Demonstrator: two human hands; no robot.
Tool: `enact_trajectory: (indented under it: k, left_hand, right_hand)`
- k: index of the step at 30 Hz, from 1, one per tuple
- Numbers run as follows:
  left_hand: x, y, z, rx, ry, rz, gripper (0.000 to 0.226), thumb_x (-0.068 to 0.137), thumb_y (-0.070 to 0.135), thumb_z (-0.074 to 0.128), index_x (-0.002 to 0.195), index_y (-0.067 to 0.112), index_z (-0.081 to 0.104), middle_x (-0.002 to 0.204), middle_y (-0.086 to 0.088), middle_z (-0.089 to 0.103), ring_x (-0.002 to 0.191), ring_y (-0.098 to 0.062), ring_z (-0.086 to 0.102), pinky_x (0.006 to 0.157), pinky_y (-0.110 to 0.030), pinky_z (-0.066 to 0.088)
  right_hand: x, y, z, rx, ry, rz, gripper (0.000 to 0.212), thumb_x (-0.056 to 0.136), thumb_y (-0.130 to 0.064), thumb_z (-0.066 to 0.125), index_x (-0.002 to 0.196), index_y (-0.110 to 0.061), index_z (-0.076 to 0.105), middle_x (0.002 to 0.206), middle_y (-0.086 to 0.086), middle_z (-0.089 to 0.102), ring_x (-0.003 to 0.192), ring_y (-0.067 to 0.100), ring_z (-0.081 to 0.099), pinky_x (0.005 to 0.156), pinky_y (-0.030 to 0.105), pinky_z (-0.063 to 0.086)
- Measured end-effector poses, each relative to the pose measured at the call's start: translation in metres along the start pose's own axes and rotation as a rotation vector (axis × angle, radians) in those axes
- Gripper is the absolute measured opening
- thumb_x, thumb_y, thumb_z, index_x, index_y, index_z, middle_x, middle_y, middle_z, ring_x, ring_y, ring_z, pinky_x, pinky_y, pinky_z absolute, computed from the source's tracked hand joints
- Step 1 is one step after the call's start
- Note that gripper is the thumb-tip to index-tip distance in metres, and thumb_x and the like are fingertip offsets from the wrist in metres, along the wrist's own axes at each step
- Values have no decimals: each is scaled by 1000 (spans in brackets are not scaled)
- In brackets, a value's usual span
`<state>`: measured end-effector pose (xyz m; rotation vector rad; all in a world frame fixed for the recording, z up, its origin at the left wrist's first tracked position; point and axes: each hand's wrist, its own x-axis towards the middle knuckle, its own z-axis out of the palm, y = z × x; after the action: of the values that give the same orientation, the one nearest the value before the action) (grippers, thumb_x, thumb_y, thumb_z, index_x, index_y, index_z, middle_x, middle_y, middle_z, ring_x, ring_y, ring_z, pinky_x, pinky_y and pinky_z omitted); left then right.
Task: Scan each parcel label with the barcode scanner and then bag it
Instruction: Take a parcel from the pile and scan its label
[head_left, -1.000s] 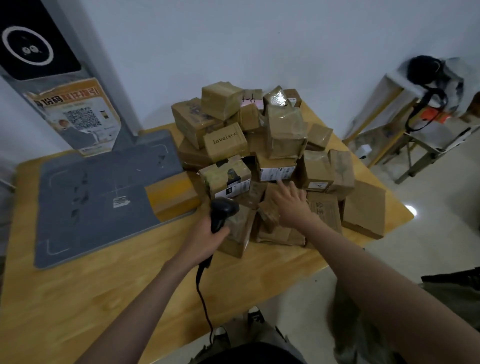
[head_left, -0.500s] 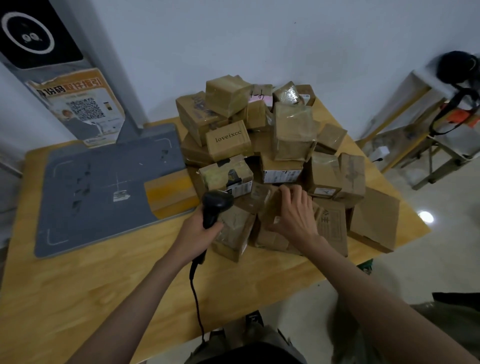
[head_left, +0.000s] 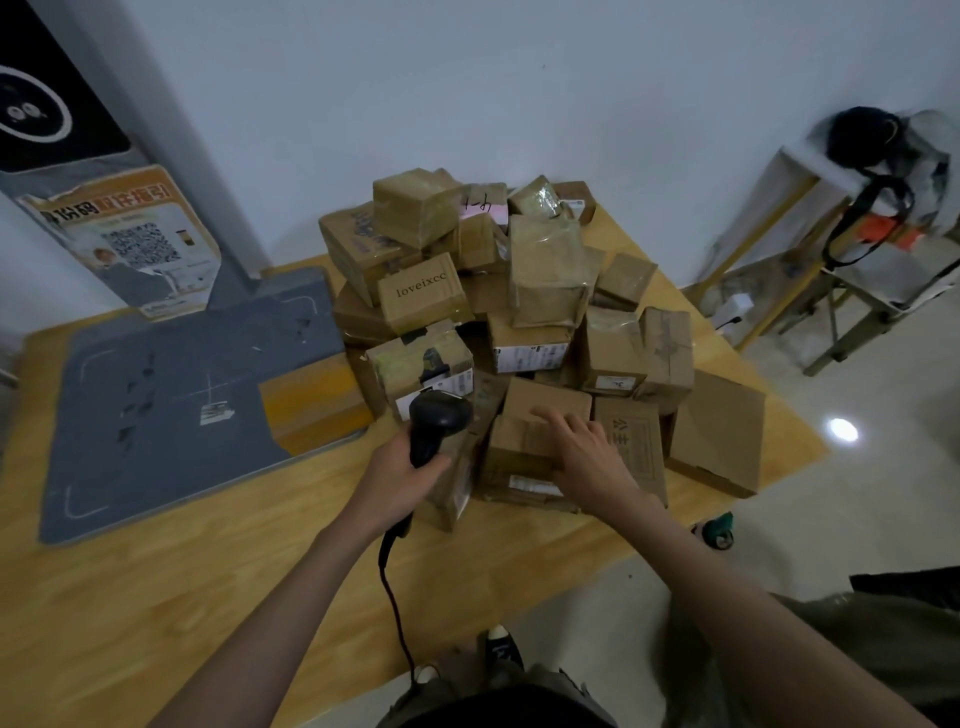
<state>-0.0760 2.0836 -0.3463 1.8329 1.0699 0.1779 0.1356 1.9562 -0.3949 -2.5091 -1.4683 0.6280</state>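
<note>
A heap of several brown cardboard parcels (head_left: 540, 280) is piled on the wooden table (head_left: 156, 587) against the white wall. My left hand (head_left: 400, 475) grips the handle of a black barcode scanner (head_left: 435, 423), whose head points at the pile's front; its cable (head_left: 395, 597) hangs down off the table edge. My right hand (head_left: 587, 457) rests with spread fingers on a brown box (head_left: 524, 441) at the front of the heap, next to a flat parcel (head_left: 631, 447) with printed characters. A white label (head_left: 532, 486) shows on the box's near side.
A grey mat (head_left: 156, 395) with white corner marks covers the table's left part, below a grey stand bearing a QR poster (head_left: 135, 244). A flat carton (head_left: 719, 431) leans at the table's right corner. A shelf with dark gear (head_left: 872, 208) stands at right on the pale floor.
My right hand has shifted right and nearer on the front box, fingers now spread flat. The left hand with the scanner has stayed close to the pile's front.
</note>
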Motion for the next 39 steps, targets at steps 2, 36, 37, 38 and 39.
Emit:
enact_trajectory:
  k: [2,36,37,38,39]
  left_hand:
    - [-2,-1,-4,-33,20,-17,6,95,22,60,97,19,55,76,-6,63,66,-16,65,63,-31,52]
    - [-120,-47,-118,-158,722,-47,53,65,20,92,105,30,59,97,15,67,85,-17,66,71,-38,57]
    - [-119,-46,-122,-151,712,-37,53,65,19,91,106,31,59,97,17,66,84,-16,66,70,-36,57]
    - [-117,-45,-127,-143,699,-29,53,66,18,91,106,30,58,95,17,65,79,-14,65,66,-32,56]
    - [-116,-44,-132,-131,685,-25,51,68,17,90,106,28,58,92,15,65,72,-13,64,60,-25,53]
  right_hand:
    - [-5,0,-7,52,80,8,74,85,-12,68,147,-27,31,140,2,43,129,25,37,103,46,45]
    - [-19,-199,1,1490,-357,9,52,102,-30,56,150,-38,38,143,-4,53,131,19,50,98,53,53]
    - [-19,-201,-2,1505,-359,7,58,100,-25,59,152,-35,35,140,-1,57,126,20,57,93,49,57]
    - [-17,-202,-4,1508,-367,10,62,97,-23,62,152,-31,35,134,1,64,119,19,64,88,43,59]
    - [-15,-203,-7,1513,-384,17,64,95,-21,65,151,-28,36,127,3,69,110,18,69,82,37,59]
